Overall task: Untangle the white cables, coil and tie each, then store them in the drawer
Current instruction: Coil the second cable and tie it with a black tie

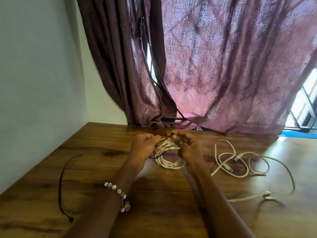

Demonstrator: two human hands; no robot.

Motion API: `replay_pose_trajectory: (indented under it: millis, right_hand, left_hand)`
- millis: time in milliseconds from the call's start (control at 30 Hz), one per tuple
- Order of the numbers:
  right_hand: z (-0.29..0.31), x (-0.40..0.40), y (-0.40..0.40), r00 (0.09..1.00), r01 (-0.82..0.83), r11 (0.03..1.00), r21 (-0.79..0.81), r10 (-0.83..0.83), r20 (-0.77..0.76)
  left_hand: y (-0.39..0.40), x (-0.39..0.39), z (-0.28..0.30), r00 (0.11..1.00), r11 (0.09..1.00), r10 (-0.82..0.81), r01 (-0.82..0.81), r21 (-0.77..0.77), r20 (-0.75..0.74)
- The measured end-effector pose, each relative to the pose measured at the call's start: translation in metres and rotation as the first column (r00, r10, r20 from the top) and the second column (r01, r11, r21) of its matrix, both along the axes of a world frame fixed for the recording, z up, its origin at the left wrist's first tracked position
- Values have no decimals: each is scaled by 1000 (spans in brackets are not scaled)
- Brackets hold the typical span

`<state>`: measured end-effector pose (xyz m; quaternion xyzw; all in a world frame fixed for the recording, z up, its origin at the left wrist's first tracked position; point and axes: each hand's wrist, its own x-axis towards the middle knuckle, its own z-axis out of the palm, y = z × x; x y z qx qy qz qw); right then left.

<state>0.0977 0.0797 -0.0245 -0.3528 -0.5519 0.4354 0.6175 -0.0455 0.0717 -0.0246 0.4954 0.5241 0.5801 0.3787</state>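
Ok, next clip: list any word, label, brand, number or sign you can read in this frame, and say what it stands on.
None: no text can be read anywhere in the head view.
The loose white cable shows no legible print on its connectors, which are too small and blurred.
The curtain bears only a floral pattern, no lettering.
The coiled cable, dark tie and wooden table carry no marking.

Bare tabletop (163, 203) between the forearms and near the front edge, open passage there. Left side blocked only by a thin dark cord (62, 179) lying curved. Right side cluttered: loose white cable (240, 162) sprawls in loops with connectors, reaching toward right edge. Coiled cable (169, 160) sits centre between left hand (142, 146) and right hand (188, 148). Curtain (223, 74) hangs onto far edge; wall (34, 83) closes the left.
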Motion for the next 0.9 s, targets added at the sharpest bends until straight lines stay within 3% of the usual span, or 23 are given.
replay_pose_trajectory:
  millis: [900]
  right_hand:
    - [1, 2, -1, 999, -22, 999, -28, 21, -34]
  left_hand:
    - [-2, 2, -1, 998, 997, -52, 51, 53, 24]
